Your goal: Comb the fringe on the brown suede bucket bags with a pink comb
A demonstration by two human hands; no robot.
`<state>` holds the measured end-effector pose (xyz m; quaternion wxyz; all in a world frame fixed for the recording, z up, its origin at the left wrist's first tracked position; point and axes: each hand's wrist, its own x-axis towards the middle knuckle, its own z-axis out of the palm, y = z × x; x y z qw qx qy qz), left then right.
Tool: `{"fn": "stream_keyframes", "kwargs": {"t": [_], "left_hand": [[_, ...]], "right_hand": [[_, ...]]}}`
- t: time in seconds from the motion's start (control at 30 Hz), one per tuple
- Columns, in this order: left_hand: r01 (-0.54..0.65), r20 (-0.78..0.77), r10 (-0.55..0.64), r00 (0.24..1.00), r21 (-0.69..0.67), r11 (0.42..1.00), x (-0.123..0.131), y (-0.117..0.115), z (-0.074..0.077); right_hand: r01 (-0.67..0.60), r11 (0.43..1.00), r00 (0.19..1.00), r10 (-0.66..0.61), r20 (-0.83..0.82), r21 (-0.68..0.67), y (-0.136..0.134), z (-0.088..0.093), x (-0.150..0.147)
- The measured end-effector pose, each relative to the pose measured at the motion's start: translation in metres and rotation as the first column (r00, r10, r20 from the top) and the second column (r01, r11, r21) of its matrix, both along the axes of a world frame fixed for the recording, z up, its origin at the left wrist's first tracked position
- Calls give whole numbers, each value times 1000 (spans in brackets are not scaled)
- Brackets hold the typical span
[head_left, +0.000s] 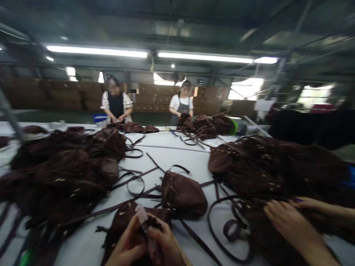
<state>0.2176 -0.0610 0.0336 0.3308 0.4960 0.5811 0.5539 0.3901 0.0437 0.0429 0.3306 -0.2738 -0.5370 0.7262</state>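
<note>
My left hand point(128, 245) and my right hand point(166, 243) are close together at the bottom middle, both closed, over a dark brown suede drawstring bag point(122, 221) lying on the white table point(177, 155). A small brush with pale bristles point(141, 214) sticks up between them; its handle runs down along my right hand's fingers. My left hand grips the bag's edge beside the brush. A second brown bag point(184, 195) lies just beyond, with straps trailing from it.
Heaps of the same brown bags lie at the left point(63, 170) and right point(266, 166). Another person's two hands point(288, 221) rest on bags at the lower right. Two people stand at the far side point(116, 105) point(182, 103). Loose straps point(222, 221) cross the table.
</note>
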Motion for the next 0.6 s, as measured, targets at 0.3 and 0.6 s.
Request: {"fn": "stream_keyframes", "kwargs": {"t": [0.3,0.6], "left_hand": [[172,-3,-175,985,-185,968,-7,35,-12],[-328,-416,131,900,-449,831,0,64,-59]], "right_hand": [[-33,953,997,10,-77,-301,-20,-34,-56],[83,972,984,-44,173,-220,-40,-94,-74]]}}
